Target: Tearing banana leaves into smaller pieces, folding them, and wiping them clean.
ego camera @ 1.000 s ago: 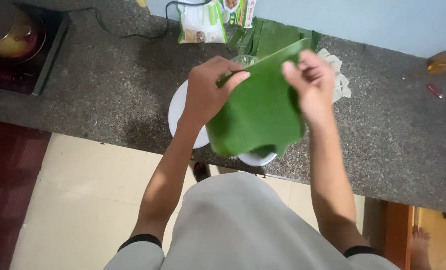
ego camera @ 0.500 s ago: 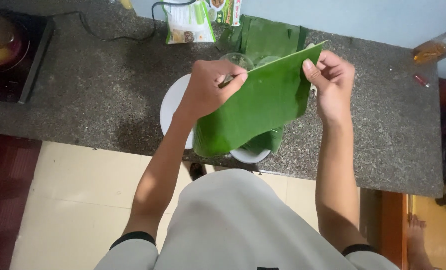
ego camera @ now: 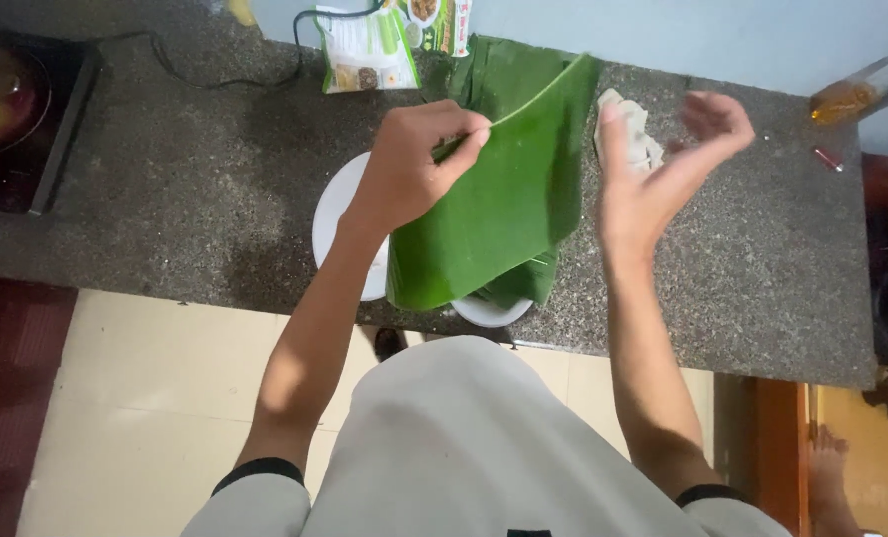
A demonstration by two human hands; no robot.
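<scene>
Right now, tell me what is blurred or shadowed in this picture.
Head view: the right hand is smeared by motion, its fingers soft; the left hand and banana leaf stay sharp; a dark shadow lies on the stone counter left of the plate.

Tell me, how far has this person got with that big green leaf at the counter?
Done: a stack of green leaves lies at the back of the stone counter, and a white plate is set out. In hand: the left hand pinches one leaf piece above the plate; the right hand is open, off it. Left: nothing is wrapped or filled yet, as far as shows.
</scene>
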